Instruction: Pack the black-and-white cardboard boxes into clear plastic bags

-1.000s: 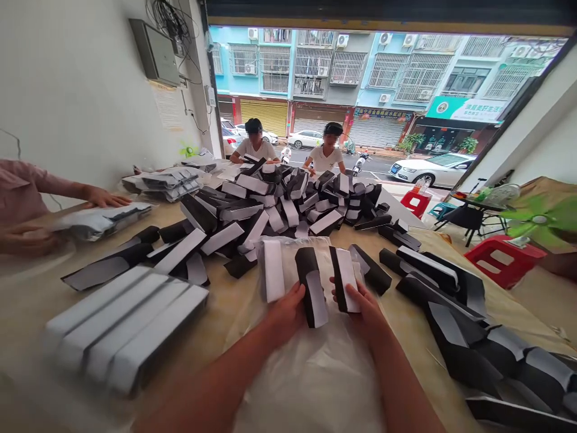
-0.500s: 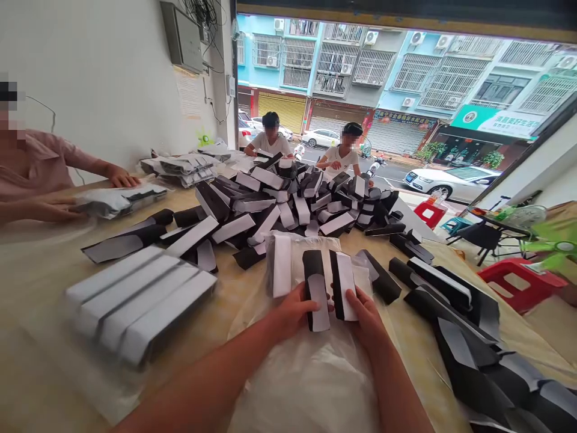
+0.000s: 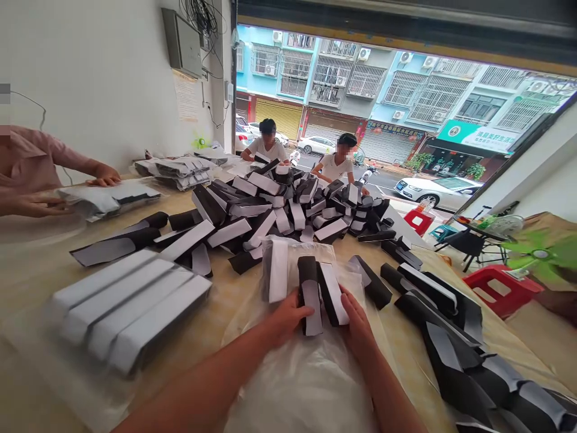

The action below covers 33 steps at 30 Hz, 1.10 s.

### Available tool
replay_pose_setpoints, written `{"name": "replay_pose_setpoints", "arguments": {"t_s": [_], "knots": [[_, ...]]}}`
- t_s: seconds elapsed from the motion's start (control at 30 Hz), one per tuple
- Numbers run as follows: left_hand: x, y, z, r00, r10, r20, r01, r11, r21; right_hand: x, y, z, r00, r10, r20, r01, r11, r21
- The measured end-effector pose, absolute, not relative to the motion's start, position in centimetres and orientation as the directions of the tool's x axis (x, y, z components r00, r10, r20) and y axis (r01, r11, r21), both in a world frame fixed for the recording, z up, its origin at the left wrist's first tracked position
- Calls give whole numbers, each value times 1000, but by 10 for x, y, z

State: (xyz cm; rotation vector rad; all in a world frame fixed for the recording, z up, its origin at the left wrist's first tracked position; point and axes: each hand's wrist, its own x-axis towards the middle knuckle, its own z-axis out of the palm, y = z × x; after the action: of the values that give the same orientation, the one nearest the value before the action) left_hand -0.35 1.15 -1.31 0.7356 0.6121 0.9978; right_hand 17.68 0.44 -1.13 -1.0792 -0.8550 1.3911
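Observation:
My left hand (image 3: 285, 319) is closed on a black-and-grey folded strip (image 3: 310, 297), its thumb lying across the near part. My right hand (image 3: 358, 322) grips the edge of a second strip (image 3: 333, 294), black on one side with a white face. The two strips stand side by side, almost touching, and lean slightly left at the top. Beneath both hands lies a clear plastic bag (image 3: 297, 385). Another white-faced strip (image 3: 278, 270) rests at the bag's far left part. Some fingers are hidden behind the strips.
A bagged row of white-faced strips (image 3: 135, 307) lies to the left. A large heap of strips (image 3: 288, 210) covers the far table; more black strips (image 3: 451, 337) lie at right. A person (image 3: 31, 168) at left handles a packed bag (image 3: 110, 198); two people sit beyond the heap.
The two held strips have come closer together, and the right one now tilts more to the left. The whole view has shifted slightly. The bagged row stays in place.

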Motion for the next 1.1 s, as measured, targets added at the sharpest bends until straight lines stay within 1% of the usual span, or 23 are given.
{"name": "replay_pose_setpoints", "arguments": {"t_s": [0.07,0.2,0.23,0.3,0.43,0.67,0.77,0.87,1.1], "knots": [[-3,11,-12,422,899,-121,-532,353,770,178,3,-12,54,993,-104,-246,-88,-965],[-3,9,-9,420,899,-128,-537,359,763,177,1,-11,152,988,18,-10,20,-1000],[-3,9,-8,416,900,-130,-540,360,761,176,0,-11,165,986,29,12,28,-1000],[-2,9,-7,416,899,-136,-547,367,753,175,0,-12,163,986,32,-39,39,-998],[-3,10,-6,438,889,-135,-555,386,737,177,2,-12,148,989,1,-261,40,-964],[-6,10,0,464,869,-171,-549,433,714,179,0,0,67,992,-106,-414,-69,-907],[-9,8,4,491,859,-142,-549,432,715,179,-2,1,29,998,-56,-410,-40,-911],[-11,7,5,521,846,-113,-518,418,747,181,-3,-3,-13,1000,-19,-369,-22,-929],[-9,6,2,469,874,-130,-505,386,772,185,-1,-11,-35,999,-38,-334,-48,-942]]}}
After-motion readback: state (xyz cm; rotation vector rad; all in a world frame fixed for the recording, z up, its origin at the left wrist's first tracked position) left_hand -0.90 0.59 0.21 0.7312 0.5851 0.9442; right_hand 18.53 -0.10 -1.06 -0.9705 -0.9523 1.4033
